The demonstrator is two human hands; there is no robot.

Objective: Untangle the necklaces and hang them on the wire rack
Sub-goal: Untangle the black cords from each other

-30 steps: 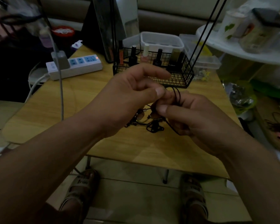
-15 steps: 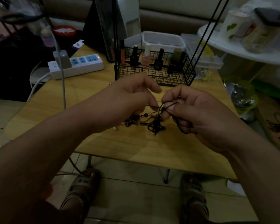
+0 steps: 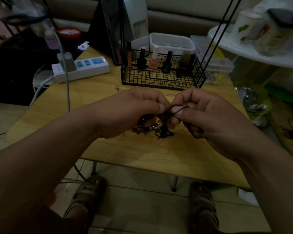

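Just in front of the wire rack [image 3: 161,81], over the table [image 3: 142,152], left hand [image 3: 130,112] and right hand [image 3: 210,119] clamp their fingers [image 3: 161,108] on the black cord [image 3: 179,109] of the tangled necklaces [image 3: 162,133]; beads [image 3: 142,130] dangle beneath. Slipper [image 3: 86,190] lettering unreadable.

Dim throughout, with a muddy yellow-brown cast. The brightest patches are the white shelf [image 3: 235,46] at upper right, washed out and soft, and the power strip [image 3: 91,68] at upper left, its red lamp glowing. Light seems to fall from above, beyond the table [image 3: 142,152]. Both forearms sink near black in the lower corners. The upper left corner is smeared, and straight lines bow toward the edges. The black necklace cords [image 3: 178,110] pinched between the left hand [image 3: 134,112] and right hand [image 3: 208,120] are hard to trace.
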